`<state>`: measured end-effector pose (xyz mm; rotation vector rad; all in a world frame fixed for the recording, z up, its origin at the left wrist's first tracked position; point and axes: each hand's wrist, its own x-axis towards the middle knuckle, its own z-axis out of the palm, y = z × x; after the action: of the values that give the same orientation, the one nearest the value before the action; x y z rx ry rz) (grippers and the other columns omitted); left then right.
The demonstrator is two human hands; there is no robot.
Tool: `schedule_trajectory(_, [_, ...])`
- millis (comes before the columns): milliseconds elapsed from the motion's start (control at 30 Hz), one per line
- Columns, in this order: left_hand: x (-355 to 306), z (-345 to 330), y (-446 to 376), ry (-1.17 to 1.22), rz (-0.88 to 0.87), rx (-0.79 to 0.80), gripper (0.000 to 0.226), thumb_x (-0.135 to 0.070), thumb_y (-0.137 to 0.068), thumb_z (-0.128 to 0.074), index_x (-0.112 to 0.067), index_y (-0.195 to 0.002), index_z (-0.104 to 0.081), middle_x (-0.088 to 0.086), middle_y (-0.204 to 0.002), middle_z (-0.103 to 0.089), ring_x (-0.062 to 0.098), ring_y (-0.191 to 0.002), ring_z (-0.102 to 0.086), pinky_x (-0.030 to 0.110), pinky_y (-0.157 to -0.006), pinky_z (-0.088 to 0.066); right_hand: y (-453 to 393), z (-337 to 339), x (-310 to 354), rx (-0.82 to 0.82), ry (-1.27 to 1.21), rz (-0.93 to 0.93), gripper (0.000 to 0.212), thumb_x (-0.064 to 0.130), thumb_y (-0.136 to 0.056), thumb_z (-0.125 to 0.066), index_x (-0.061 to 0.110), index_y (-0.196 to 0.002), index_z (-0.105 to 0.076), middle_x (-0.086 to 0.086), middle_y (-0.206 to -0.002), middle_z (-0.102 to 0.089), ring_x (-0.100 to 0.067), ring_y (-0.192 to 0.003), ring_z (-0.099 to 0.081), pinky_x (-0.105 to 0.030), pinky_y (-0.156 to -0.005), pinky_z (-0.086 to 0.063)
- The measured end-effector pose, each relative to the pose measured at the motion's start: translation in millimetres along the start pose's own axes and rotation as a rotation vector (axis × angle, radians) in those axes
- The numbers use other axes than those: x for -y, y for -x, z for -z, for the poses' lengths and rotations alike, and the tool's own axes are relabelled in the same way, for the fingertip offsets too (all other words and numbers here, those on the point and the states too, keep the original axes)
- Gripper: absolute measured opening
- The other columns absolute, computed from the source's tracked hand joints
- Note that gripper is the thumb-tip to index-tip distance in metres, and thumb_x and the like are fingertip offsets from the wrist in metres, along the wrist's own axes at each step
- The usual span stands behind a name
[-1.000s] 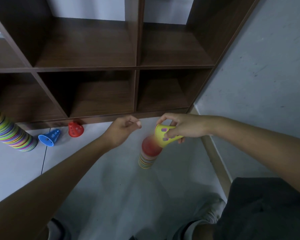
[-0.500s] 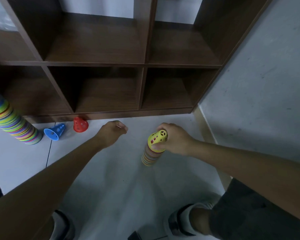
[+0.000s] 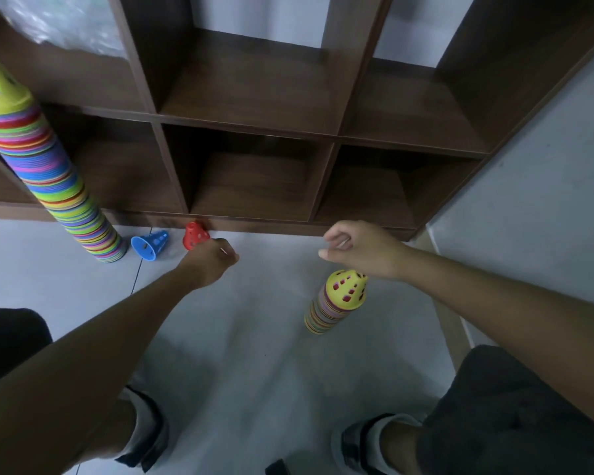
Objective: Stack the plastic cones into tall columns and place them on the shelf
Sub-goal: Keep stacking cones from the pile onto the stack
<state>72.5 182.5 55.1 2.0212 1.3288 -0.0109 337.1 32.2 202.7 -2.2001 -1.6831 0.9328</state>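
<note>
Two stacks of cones are on the floor (image 3: pixel 247 354) right now. The tall stack (image 3: pixel 45 173) runs from the upper left of the frame down to the floor at left, topped by a yellow cone, standing in front of the shelf (image 3: pixel 254 132). The short stack (image 3: pixel 335 305) sits right of centre, also capped with a yellow cone with holes in it. Two loose cones lie by the shelf's base at left of centre: one blue cone (image 3: pixel 150 242) on its side, and one red cone (image 3: pixel 194 235) just beside it. Left hand (image 3: pixel 211 262) is out over the floor next to the red cone, fingers curled in on nothing. Right hand (image 3: pixel 360 250) hangs just above the short stack, fingers loosely bent and slightly apart, holding nothing, clear of the yellow top. Six shelf compartments show, all wood, with some crinkled plastic wrap (image 3: pixel 62 18) at the upper left.
</note>
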Motion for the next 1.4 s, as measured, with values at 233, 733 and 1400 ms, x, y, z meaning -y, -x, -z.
schedule_trajectory(233, [50, 22, 8, -0.037, 0.169, -0.108, 0.030, -0.033, -0.099, -0.060, -0.011, -0.118, -0.064, 0.010, -0.116, -0.068, 0.027, -0.104, -0.063, 0.035, -0.088, -0.051, -63, -29, 58, 0.096, 0.064, 0.079, 0.043, 0.037, -0.091, -0.073, 0.016, -0.127, -0.061, -0.002, -0.117, -0.067, -0.018, -0.104, -0.065, -0.030, -0.089, -0.051])
schedule_trajectory(733, [158, 25, -25, -0.095, 0.311, -0.298, 0.081, -0.039, -0.091, -0.071, -0.023, -0.157, -0.028, 0.011, -0.160, -0.027, 0.036, -0.143, -0.034, 0.051, -0.106, -0.047, -213, -188, 101, 0.226, 0.108, 0.135, 0.073, 0.031, -0.090, -0.072, 0.026, -0.152, -0.034, -0.010, -0.154, -0.037, -0.030, -0.139, -0.042, -0.040, -0.114, -0.038])
schedule_trajectory(1400, [167, 15, -72, 0.012, 0.237, -0.240, 0.072, -0.034, -0.082, -0.082, -0.019, -0.140, -0.043, 0.012, -0.125, -0.057, 0.023, -0.098, -0.056, 0.033, -0.082, -0.050, -258, -253, 96, 0.204, 0.569, 0.118, 0.061, 0.011, -0.093, -0.064, 0.017, -0.147, -0.037, -0.012, -0.143, -0.042, -0.034, -0.131, -0.044, -0.044, -0.098, -0.047])
